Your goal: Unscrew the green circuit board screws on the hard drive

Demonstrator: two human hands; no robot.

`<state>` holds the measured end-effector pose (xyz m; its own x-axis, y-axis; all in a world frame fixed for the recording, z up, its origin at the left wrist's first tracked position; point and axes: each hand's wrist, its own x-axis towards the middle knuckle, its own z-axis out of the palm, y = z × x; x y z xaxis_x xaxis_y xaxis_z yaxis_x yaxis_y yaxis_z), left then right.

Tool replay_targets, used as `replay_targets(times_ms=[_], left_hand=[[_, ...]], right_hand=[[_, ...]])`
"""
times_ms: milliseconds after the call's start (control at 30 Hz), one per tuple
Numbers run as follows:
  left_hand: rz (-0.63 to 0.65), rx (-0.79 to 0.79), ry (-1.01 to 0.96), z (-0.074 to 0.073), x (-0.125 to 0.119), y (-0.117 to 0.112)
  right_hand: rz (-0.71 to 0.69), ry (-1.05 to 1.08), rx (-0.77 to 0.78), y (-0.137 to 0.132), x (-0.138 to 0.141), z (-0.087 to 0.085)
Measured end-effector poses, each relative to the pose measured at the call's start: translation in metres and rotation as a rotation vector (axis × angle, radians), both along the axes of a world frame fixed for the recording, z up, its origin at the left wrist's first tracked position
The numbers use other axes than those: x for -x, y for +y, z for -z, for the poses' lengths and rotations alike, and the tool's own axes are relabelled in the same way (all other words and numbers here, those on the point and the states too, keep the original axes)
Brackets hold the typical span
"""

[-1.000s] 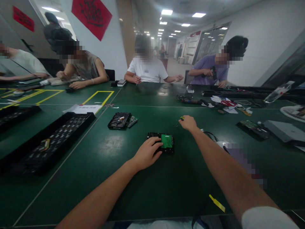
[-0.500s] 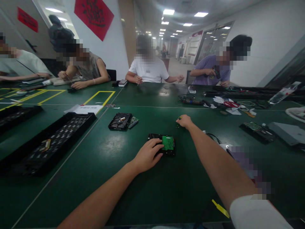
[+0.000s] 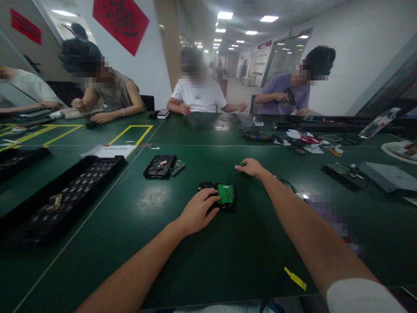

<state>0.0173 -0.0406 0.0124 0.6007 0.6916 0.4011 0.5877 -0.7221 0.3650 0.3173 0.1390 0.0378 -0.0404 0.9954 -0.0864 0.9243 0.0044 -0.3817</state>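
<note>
A black hard drive (image 3: 220, 195) with a green circuit board on top lies on the green table (image 3: 208, 252) in front of me. My left hand (image 3: 197, 211) rests on its left side, fingers curled over the edge. Beyond the drive my right hand (image 3: 252, 167) is closed around a small dark tool with a yellow-green end, its tip near the table surface. A second hard drive (image 3: 160, 166), opened, lies further left with a loose circuit board (image 3: 179, 167) beside it.
Long black trays (image 3: 61, 195) run along the left. A yellow strip (image 3: 295, 278) lies near the front edge. Cables, scissors, another board (image 3: 343, 170) and a grey box (image 3: 387, 176) are at the right. Several people sit working along the far side.
My right hand has drawn a little to the left and nearer the drive, still closed on the small tool. My left hand stays on the drive.
</note>
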Motion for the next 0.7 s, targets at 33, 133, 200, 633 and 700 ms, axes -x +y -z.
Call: replay_targets(times_ms=[33,133,200,633,700], left_hand=[[-0.001,-0.001,-0.003,0.0,0.0,0.0],[0.0,-0.005,-0.011,0.0,0.0,0.0],[0.001,-0.004,-0.008,0.0,0.0,0.0],[0.002,0.0,-0.007,-0.003,0.0,-0.001],[0.002,-0.001,-0.004,-0.002,0.0,-0.001]], right_hand=[[-0.021,0.01,-0.005,-0.001,0.001,0.001],[-0.058,0.03,-0.018,-0.005,0.003,0.006],[-0.052,0.039,-0.027,-0.008,0.004,0.01],[0.081,0.058,-0.064,-0.017,-0.003,0.005],[0.077,0.058,-0.047,-0.019,-0.007,0.005]])
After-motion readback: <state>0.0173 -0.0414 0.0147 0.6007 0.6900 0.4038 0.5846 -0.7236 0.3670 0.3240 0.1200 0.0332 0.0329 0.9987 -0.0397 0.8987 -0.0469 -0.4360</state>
